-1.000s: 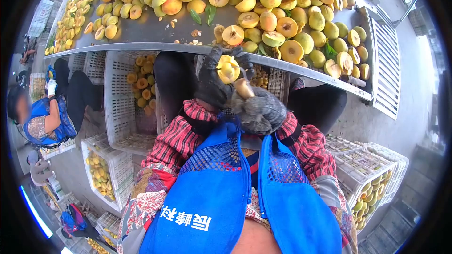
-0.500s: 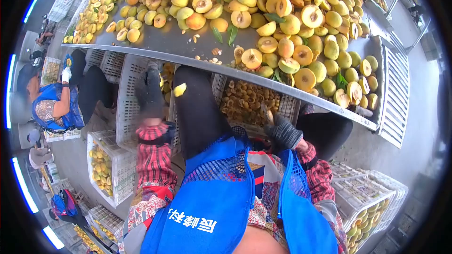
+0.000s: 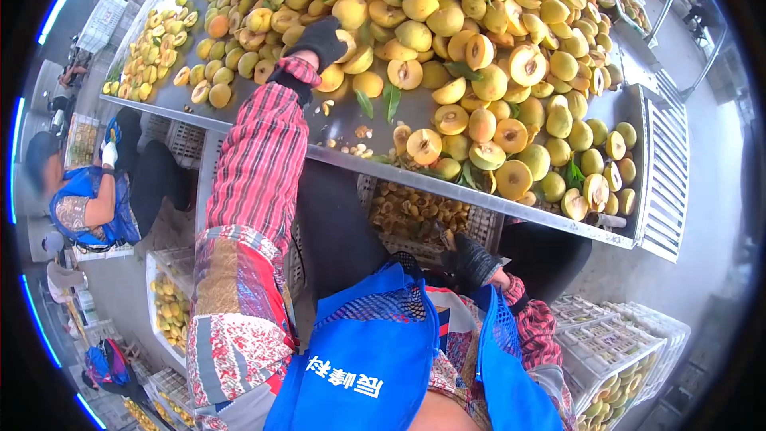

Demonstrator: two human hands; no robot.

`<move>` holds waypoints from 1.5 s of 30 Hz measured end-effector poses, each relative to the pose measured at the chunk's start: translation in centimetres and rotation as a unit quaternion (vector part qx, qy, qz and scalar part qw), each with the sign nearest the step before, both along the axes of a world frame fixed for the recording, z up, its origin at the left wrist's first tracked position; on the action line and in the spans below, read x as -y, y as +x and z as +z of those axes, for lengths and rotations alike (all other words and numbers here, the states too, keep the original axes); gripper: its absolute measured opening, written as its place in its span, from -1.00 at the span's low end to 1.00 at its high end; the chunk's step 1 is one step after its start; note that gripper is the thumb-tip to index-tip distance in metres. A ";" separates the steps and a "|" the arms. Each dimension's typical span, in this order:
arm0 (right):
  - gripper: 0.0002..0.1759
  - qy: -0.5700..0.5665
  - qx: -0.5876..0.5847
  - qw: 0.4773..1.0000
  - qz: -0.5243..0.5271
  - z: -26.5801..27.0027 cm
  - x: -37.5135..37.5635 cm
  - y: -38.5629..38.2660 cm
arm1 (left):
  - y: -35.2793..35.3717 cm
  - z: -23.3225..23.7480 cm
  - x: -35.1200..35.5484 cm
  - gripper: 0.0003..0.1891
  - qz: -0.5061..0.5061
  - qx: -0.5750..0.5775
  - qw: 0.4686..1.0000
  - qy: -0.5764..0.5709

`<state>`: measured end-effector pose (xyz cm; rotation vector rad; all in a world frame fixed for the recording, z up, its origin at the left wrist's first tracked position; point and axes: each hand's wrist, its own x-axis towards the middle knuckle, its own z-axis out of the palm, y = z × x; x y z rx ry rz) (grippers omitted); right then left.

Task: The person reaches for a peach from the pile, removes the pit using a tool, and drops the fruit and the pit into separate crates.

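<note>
My left hand point(image 3: 319, 41), in a dark glove, reaches over the metal table into a heap of yellow peaches point(image 3: 419, 37), whole and halved. Its fingers curl around a peach half point(image 3: 345, 45) at the near side of the heap. Low in front of my lap, my right hand point(image 3: 476, 260), also in a dark glove, is closed around a short tool point(image 3: 448, 237) with a narrow brownish end. Just beyond that tool, below the table edge, a crate point(image 3: 485, 227) holds many brownish peach pieces.
The metal table's raised front edge point(image 3: 359, 163) runs across above my knees. Loose stones point(image 3: 355, 148) and leaves lie on it. A slatted panel point(image 3: 666, 172) closes its right end. Crates of fruit stand on the floor at left point(image 3: 152, 303) and right point(image 3: 610, 335). Another person point(image 3: 96, 199) sits at left.
My left hand has risen from the crate below the table to the heap and now grips a peach half. A yellow piece that showed over my leg is out of view. My right hand stays low.
</note>
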<state>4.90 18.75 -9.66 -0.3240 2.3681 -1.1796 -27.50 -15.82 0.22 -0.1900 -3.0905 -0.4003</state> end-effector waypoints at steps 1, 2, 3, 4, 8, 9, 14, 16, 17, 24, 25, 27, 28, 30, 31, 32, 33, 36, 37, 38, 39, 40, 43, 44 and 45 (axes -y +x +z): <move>-0.74 -0.047 -0.125 0.990 0.045 -2.5 -0.8 0.2 | -0.1 -0.1 0.0 -0.46 -0.002 0.001 1.000 0.003; -0.77 -0.095 -0.247 0.960 0.090 -3.0 -0.9 0.1 | 0.2 0.2 0.2 -0.48 -0.047 0.010 0.998 -0.028; -0.77 -0.095 -0.245 0.961 0.089 -3.4 -1.2 0.3 | 0.4 0.5 0.4 -0.50 -0.091 0.021 0.994 -0.059; -0.77 -0.113 -0.171 0.976 0.070 -2.2 -0.9 0.0 | 0.6 1.3 -0.1 -0.54 -0.109 0.130 0.978 -0.118; -0.62 0.033 0.140 0.990 0.008 4.5 0.8 -2.2 | 5.0 -0.8 1.4 -0.60 -0.049 0.122 0.991 0.032; -0.62 0.031 0.141 0.989 0.009 4.4 0.8 -1.9 | 6.3 -0.4 1.2 -0.62 -0.021 0.140 0.986 0.083; -0.77 -0.156 0.138 0.977 -0.052 7.7 1.0 -2.0 | 13.3 2.6 -1.8 -0.62 0.042 0.222 0.762 0.607; -0.74 -0.158 0.153 0.974 -0.052 10.7 2.0 -2.6 | 16.8 3.4 -4.5 -0.56 -0.010 0.246 0.716 0.653; -0.73 -0.236 0.186 0.951 -0.072 12.2 2.7 -2.7 | 18.2 3.8 -6.4 -0.57 0.044 0.265 0.628 0.730; -0.71 -0.270 0.081 0.956 -0.087 12.3 4.2 -3.2 | 24.3 2.9 -12.9 -0.64 0.015 0.401 0.489 0.774; -0.67 -0.302 0.148 0.936 -0.104 12.7 4.0 -3.1 | 24.9 3.3 -13.4 -0.66 -0.027 0.328 0.586 0.740; -0.67 -0.250 0.065 0.960 -0.110 12.3 4.1 -3.1 | 25.4 3.8 -14.1 -0.69 -0.109 0.161 0.749 0.633; -0.66 -0.197 -0.018 0.974 -0.114 12.4 4.2 -3.1 | 25.2 3.4 -14.2 -0.69 -0.111 0.162 0.749 0.633; -0.66 -0.224 0.070 0.963 -0.133 13.4 4.0 -2.7 | 24.5 2.2 -14.4 -0.70 0.044 0.354 0.263 0.897; -0.70 -0.192 0.067 0.971 -0.130 13.3 4.0 -2.5 | 24.7 2.9 -14.7 -0.66 0.036 0.334 0.353 0.873; -0.73 -0.159 0.064 0.977 -0.126 13.3 4.0 -2.3 | 24.8 3.1 -14.9 -0.66 0.036 0.335 0.352 0.873; -0.73 -0.159 0.064 0.977 -0.127 13.7 4.2 -2.2 | 24.9 3.2 -15.1 -0.63 0.042 0.321 0.348 0.880; -0.73 -0.126 0.086 0.980 -0.128 14.3 4.3 -1.7 | 25.0 3.7 -15.5 -0.53 0.072 0.321 0.226 0.917; -0.73 -0.140 0.078 0.978 -0.133 13.9 4.3 -1.6 | 25.1 3.4 -15.6 -0.51 0.071 0.312 0.237 0.917; -0.74 -0.153 0.070 0.976 -0.138 13.7 4.3 -1.5 | 25.2 3.2 -15.7 -0.49 0.069 0.303 0.249 0.917; -0.74 -0.153 0.070 0.976 -0.139 13.7 4.3 -1.4 | 25.2 3.1 -15.9 -0.49 0.068 0.305 0.248 0.917; -0.73 -0.138 0.069 0.977 -0.146 13.7 4.4 -1.4 | 25.3 3.0 -16.1 -0.48 0.070 0.292 0.268 0.915; -0.73 -0.110 0.058 0.980 -0.155 14.1 4.8 -1.4 | 25.3 2.3 -16.5 -0.45 0.069 0.255 0.326 0.908; -0.73 -0.097 0.048 0.982 -0.156 14.2 4.8 -1.4 | 25.3 2.1 -16.7 -0.44 0.066 0.230 0.363 0.900; -0.73 -0.096 0.048 0.982 -0.157 14.1 4.8 -1.3 | 25.4 2.1 -16.8 -0.44 0.066 0.230 0.363 0.900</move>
